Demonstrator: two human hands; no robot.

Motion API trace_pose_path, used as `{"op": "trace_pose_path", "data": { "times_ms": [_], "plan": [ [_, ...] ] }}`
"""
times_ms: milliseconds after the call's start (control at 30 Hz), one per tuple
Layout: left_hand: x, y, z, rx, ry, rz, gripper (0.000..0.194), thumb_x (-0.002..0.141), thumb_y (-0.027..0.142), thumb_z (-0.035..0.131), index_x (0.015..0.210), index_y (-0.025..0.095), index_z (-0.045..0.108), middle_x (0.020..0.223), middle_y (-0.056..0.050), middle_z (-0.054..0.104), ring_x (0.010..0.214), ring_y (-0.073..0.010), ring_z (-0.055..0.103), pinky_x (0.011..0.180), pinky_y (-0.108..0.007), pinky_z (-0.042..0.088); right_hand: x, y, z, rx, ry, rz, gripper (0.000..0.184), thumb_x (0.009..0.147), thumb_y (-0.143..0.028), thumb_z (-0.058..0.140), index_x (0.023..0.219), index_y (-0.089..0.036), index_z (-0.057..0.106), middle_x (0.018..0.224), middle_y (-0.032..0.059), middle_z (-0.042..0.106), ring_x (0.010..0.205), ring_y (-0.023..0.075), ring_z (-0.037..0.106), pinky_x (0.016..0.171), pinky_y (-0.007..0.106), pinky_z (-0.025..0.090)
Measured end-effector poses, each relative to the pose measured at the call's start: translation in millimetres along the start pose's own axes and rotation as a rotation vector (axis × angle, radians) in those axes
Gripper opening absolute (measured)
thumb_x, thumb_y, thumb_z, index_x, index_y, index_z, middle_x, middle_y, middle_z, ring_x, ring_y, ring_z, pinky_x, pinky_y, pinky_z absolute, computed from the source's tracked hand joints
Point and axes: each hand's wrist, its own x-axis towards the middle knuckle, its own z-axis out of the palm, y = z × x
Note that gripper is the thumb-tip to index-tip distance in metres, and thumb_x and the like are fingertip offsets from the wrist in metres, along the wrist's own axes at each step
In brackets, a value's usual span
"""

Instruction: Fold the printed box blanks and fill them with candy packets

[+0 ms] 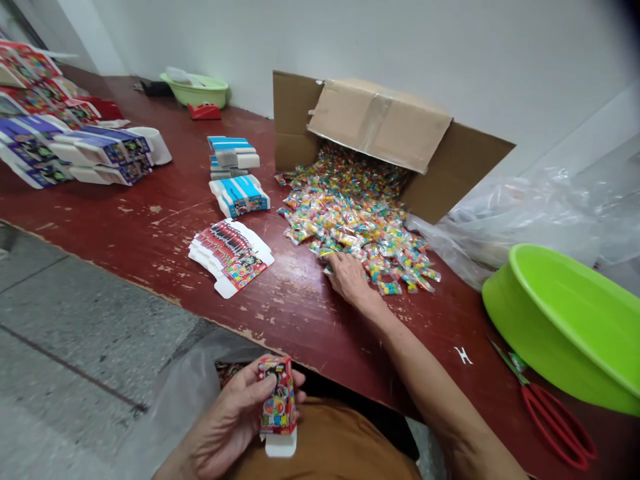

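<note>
My left hand (233, 413) grips the box (277, 397) just off the worktop's (165, 233) near edge, its white end flap extended. My right hand (347, 273) touches the packets (350, 223), fingers curled; I cannot tell whether they hold one. The packets spill from the carton (380, 120) toward the near edge. Flattened boxes (235, 257) fan out left of them; scissors (557, 427) lie right, beside the basin (520, 320).

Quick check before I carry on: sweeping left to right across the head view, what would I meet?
Purple cartons → light green basin → red carton held in the left hand → right hand at the candy packets → small white scrap → red-handled scissors.
</note>
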Motion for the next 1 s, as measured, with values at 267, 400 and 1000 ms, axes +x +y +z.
{"op": "trace_pose_path", "data": {
  "times_ms": [267,400,1000],
  "plan": [
    [-15,43,-72.2,0.718,-0.11,-0.081,0.032,0.06,0.039,0.092,0.08,0.022,0.074,0.07,0.0,0.074,0.061,-0.0176,0.064,0.056,-0.024,0.047,-9,3,-5,0.286,0.156,-0.021,0.025,0.099,-0.019,0.051,0.112,-0.018,0.072,0.109,0.0136,0.065,0.104,0.0247,0.06,0.091,0.036,0.049],
    [-15,51,-67.9,0.688,-0.045,-0.059,0.032,0.057,0.037,0.092,0.072,0.019,0.07,0.065,-0.004,0.075,0.055,-0.019,0.066,0.054,-0.026,0.05,-34,-27,-17,0.781,0.095,-0.057,0.023,0.097,-0.032,0.059,0.116,-0.022,0.067,0.096,0.0058,0.069,0.088,0.0184,0.064,0.081,0.031,0.051],
    [-8,27,9.4,0.39,-0.029,0.172,0.046,0.077,0.034,0.086,0.109,0.02,0.056,0.103,-0.011,0.08,0.081,-0.0205,0.079,0.077,-0.03,0.06,-86,-86,-32,1.037,-0.077,-0.097,0.013,0.092,-0.027,0.064,0.099,-0.023,0.073,0.088,0.0022,0.073,0.076,0.0168,0.065,0.074,0.031,0.049]
  ]
}}
